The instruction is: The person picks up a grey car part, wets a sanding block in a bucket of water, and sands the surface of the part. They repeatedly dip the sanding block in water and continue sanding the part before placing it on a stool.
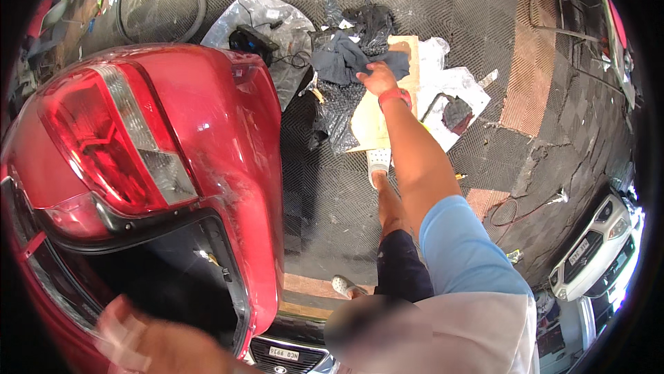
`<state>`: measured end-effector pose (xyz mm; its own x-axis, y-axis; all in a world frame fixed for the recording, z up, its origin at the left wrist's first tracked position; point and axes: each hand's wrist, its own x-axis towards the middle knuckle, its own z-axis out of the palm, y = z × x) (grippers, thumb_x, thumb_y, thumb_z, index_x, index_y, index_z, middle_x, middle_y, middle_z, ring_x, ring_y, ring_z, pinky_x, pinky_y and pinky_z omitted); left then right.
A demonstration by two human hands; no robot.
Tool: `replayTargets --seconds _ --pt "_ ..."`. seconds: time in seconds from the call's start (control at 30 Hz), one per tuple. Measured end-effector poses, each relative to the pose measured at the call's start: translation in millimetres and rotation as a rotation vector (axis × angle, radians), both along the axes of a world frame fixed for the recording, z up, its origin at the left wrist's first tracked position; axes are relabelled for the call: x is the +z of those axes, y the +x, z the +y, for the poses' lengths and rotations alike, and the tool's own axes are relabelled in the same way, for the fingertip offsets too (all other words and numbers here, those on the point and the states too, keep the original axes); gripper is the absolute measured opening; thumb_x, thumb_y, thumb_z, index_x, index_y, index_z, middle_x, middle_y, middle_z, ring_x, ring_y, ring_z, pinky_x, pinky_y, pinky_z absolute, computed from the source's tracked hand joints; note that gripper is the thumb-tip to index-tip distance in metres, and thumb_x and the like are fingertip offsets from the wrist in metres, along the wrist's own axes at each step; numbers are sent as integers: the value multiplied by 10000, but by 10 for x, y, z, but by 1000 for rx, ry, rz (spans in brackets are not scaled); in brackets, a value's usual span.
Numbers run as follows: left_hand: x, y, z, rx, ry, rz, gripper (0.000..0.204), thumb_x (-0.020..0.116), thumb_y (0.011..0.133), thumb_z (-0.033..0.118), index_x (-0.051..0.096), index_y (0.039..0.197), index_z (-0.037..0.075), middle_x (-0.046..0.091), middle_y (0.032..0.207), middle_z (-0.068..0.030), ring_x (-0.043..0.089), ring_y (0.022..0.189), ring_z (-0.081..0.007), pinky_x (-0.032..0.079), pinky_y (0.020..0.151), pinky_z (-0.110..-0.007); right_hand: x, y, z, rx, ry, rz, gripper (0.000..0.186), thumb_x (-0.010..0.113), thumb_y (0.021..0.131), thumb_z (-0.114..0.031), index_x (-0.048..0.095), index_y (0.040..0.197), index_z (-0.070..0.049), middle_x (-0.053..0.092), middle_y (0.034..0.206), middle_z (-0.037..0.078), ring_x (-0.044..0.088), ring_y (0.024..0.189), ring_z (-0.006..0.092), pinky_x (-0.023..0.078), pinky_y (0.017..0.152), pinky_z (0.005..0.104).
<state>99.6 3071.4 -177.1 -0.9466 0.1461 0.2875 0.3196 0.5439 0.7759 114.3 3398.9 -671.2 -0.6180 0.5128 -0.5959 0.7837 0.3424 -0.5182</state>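
My right arm, in a light blue sleeve, stretches forward over the floor. My right hand [379, 79], with a red band at the wrist, is closed on a dark grey cloth [337, 59], which spreads out to both sides of the fingers. Under the cloth lie a flattened piece of cardboard [371, 119] and crumpled black plastic wrap [335, 111]. At the lower left, my left hand [155, 338] is smeared by motion beside the open trunk [162, 281] of a red car [250, 118]. A pale patch shows at that hand; its fingers cannot be made out.
The car's red tail light [104, 142] faces me. Clear plastic sheeting with a black device [252, 42] lies beyond the bumper. White plastic bags [460, 90] spread right of the cardboard. A black hose [200, 7] curls at the far left. A white car [595, 246] stands at right.
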Motion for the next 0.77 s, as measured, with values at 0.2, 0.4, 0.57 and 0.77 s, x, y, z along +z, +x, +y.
replayTargets --seconds 0.2,0.4,0.57,0.77 --pt "-345 769 -387 -239 -555 -524 593 733 932 287 546 1417 1 542 1448 -205 482 1376 -370 353 1174 -492 2017 664 -757 -234 -386 585 210 606 864 60 638 1033 -61 662 910 112 655 847 245 523 750 356" --pt "-391 1230 -395 -545 -564 -538 1107 855 774 155 159 1625 20 317 1609 -265 317 1495 -437 302 1230 -504 4737 1674 -1732 257 -400 888 246 605 805 71 661 1011 -52 623 1051 115 652 973 327 546 838 420" --pt "-508 1659 -778 -960 -255 -382 621 759 877 187 521 1426 21 545 1450 -202 416 1464 -321 308 1237 -442 6451 2765 -2319 84 -103 1056 242 602 798 85 677 988 -44 609 1021 118 648 961 329 543 828 401" --pt "217 2354 -790 -1261 -187 -879 531 693 963 52 544 1472 44 666 1371 -128 584 1324 -216 383 1164 -343 5472 4953 -2897 -1246 135 931 277 542 944 59 768 1026 -80 671 1098 55 636 998 218 459 937 275"
